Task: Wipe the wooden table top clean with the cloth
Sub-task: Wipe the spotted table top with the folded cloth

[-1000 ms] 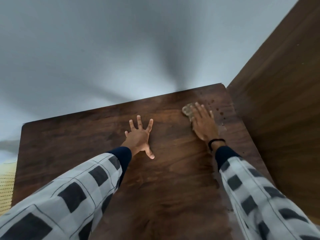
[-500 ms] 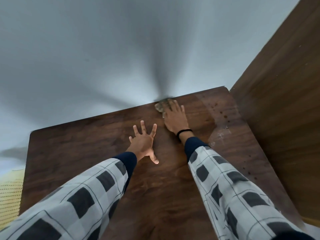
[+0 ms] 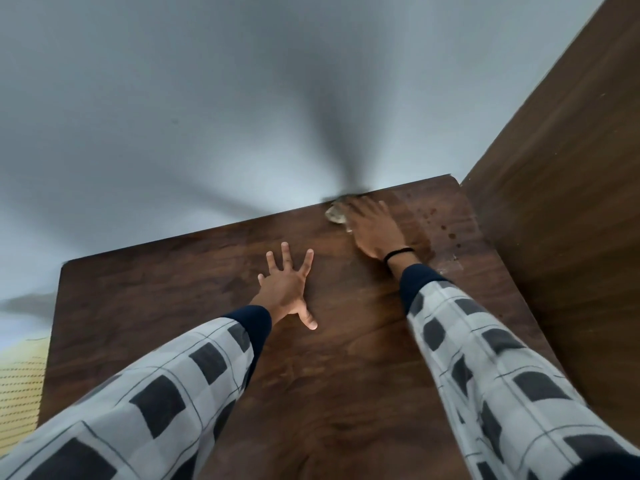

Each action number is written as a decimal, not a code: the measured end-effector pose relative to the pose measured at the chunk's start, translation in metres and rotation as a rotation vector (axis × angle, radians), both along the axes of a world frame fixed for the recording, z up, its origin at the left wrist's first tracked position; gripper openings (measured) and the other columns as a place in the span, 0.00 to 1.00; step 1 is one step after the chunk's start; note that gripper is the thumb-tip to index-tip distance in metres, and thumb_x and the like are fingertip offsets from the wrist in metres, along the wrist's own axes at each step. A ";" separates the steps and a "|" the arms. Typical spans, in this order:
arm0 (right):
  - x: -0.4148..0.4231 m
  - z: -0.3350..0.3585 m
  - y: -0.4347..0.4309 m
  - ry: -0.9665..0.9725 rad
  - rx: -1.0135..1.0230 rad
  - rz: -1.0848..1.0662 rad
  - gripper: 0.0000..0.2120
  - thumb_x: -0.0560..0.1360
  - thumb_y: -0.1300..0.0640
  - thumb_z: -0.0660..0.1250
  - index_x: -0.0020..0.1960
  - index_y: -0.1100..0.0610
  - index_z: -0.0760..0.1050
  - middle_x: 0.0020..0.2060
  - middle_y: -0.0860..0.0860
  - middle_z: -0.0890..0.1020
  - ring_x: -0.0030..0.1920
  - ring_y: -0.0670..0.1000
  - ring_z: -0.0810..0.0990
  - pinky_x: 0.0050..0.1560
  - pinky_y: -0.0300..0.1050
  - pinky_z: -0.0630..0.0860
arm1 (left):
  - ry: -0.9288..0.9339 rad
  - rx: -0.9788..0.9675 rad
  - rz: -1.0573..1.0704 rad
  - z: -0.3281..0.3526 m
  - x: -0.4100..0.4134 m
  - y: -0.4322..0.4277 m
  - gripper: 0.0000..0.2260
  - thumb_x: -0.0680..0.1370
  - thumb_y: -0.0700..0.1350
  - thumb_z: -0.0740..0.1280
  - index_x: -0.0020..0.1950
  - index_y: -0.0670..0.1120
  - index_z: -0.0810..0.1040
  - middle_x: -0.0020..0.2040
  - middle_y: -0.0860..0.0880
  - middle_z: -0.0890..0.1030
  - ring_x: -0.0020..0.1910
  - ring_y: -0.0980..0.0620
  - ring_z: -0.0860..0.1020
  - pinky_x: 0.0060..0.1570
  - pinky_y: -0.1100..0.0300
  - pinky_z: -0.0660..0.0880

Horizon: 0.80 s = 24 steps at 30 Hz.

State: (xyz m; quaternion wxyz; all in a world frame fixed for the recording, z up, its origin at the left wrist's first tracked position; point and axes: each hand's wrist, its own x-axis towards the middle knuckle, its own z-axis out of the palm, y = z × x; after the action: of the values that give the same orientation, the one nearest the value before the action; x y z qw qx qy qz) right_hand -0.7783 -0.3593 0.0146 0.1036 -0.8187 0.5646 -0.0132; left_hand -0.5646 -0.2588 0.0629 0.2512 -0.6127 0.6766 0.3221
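Cloth (image 3: 335, 215): small, crumpled wad, pale grey-tan, mottled, soft-edged; blurred. Sits at the far edge of the table (image 3: 173, 292), right of centre, mostly covered. Only the left end shows past the fingers.

Right hand (image 3: 375, 228): palm down, pressed flat over the cloth, fingers together and extended toward the far edge; blurred. Holds the cloth under the palm and fingers rather than in a closed fist. Thin black band (image 3: 398, 254) round the wrist.

Left hand (image 3: 287, 289): flat on the wood, fingers splayed wide, thumb stuck out toward the near side; nothing held. Well apart from the cloth, near the middle of the top.

Table: dark brown wood, glossy, streaky grain, rounded far corners. Small dark spots (image 3: 440, 220) and a dull, paler smeared patch near the far right corner, just right of the right hand.

Sleeves (image 3: 156, 403): light grey fabric, thin grid lines, dark grey squares; navy cuffs at both wrists.

Wooden panel (image 3: 561, 209) of the same dark brown stands upright along the right side of the table. Plain pale grey wall (image 3: 207, 98) behind, soft shadows across it. Yellowish dotted surface (image 3: 20, 382) at lower left, below the table's edge.
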 end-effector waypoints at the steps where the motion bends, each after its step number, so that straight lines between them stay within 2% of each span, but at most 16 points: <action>1: -0.021 -0.002 -0.003 -0.001 -0.010 -0.086 0.26 0.82 0.54 0.57 0.80 0.46 0.61 0.79 0.50 0.63 0.77 0.56 0.62 0.76 0.61 0.59 | 0.003 0.004 0.002 0.001 0.000 0.000 0.70 0.59 0.56 0.84 0.78 0.58 0.29 0.74 0.41 0.23 0.75 0.31 0.30 0.72 0.28 0.49; 4: -0.071 -0.003 -0.008 -0.043 0.064 -0.346 0.24 0.86 0.53 0.51 0.81 0.50 0.59 0.81 0.50 0.58 0.80 0.57 0.56 0.79 0.62 0.53 | 0.013 0.007 0.004 0.001 -0.001 0.000 0.69 0.60 0.55 0.84 0.78 0.57 0.29 0.74 0.41 0.22 0.74 0.31 0.29 0.71 0.29 0.47; 7: -0.058 -0.001 -0.009 -0.070 0.078 -0.462 0.24 0.86 0.53 0.50 0.82 0.52 0.57 0.82 0.51 0.56 0.81 0.57 0.54 0.79 0.59 0.52 | 0.007 0.017 0.009 0.002 -0.002 0.001 0.69 0.61 0.54 0.84 0.78 0.56 0.29 0.74 0.40 0.22 0.74 0.31 0.29 0.72 0.29 0.47; 9: -0.031 0.002 -0.002 -0.080 0.079 -0.466 0.24 0.86 0.54 0.51 0.82 0.52 0.58 0.82 0.51 0.56 0.81 0.57 0.55 0.79 0.57 0.53 | 0.004 0.020 0.011 0.001 -0.003 0.000 0.69 0.61 0.54 0.84 0.78 0.57 0.28 0.73 0.40 0.22 0.74 0.31 0.29 0.72 0.29 0.47; 11: -0.009 -0.001 0.009 -0.062 0.060 -0.337 0.24 0.86 0.54 0.52 0.82 0.51 0.58 0.82 0.51 0.57 0.80 0.56 0.56 0.79 0.56 0.54 | 0.000 0.018 0.005 0.000 -0.003 -0.001 0.70 0.60 0.55 0.84 0.78 0.57 0.28 0.73 0.41 0.21 0.74 0.31 0.29 0.71 0.28 0.47; 14: -0.023 0.000 0.007 -0.027 0.041 -0.238 0.24 0.85 0.53 0.52 0.81 0.50 0.59 0.81 0.50 0.59 0.79 0.56 0.59 0.78 0.58 0.56 | -0.002 0.011 -0.002 -0.002 -0.003 -0.001 0.70 0.59 0.56 0.84 0.77 0.58 0.28 0.73 0.41 0.22 0.74 0.30 0.29 0.71 0.28 0.48; 17: -0.072 -0.001 -0.013 -0.010 0.000 -0.379 0.23 0.84 0.55 0.53 0.79 0.54 0.64 0.80 0.54 0.62 0.77 0.58 0.63 0.76 0.59 0.60 | -0.007 0.008 -0.007 -0.004 -0.002 -0.002 0.71 0.59 0.57 0.84 0.78 0.57 0.28 0.74 0.41 0.22 0.74 0.30 0.29 0.71 0.28 0.48; 21: -0.125 0.001 -0.030 -0.038 -0.009 -0.550 0.24 0.84 0.57 0.55 0.80 0.57 0.63 0.80 0.57 0.62 0.76 0.62 0.63 0.76 0.59 0.60 | -0.013 0.011 -0.008 -0.010 0.001 -0.003 0.71 0.59 0.57 0.84 0.77 0.58 0.27 0.73 0.41 0.22 0.74 0.30 0.29 0.71 0.28 0.48; 24: -0.128 0.004 -0.036 -0.076 0.013 -0.614 0.24 0.84 0.59 0.56 0.79 0.60 0.62 0.80 0.59 0.61 0.77 0.62 0.62 0.77 0.56 0.57 | -0.013 0.016 -0.006 -0.011 0.000 -0.003 0.71 0.59 0.57 0.84 0.77 0.57 0.27 0.73 0.41 0.21 0.74 0.30 0.29 0.71 0.28 0.48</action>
State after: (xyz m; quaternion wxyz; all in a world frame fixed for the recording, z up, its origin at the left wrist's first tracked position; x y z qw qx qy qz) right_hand -0.9063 -0.3953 0.0186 0.1212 -0.6081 0.7813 -0.0707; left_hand -0.5649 -0.2621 0.0517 0.2616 -0.6108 0.6739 0.3230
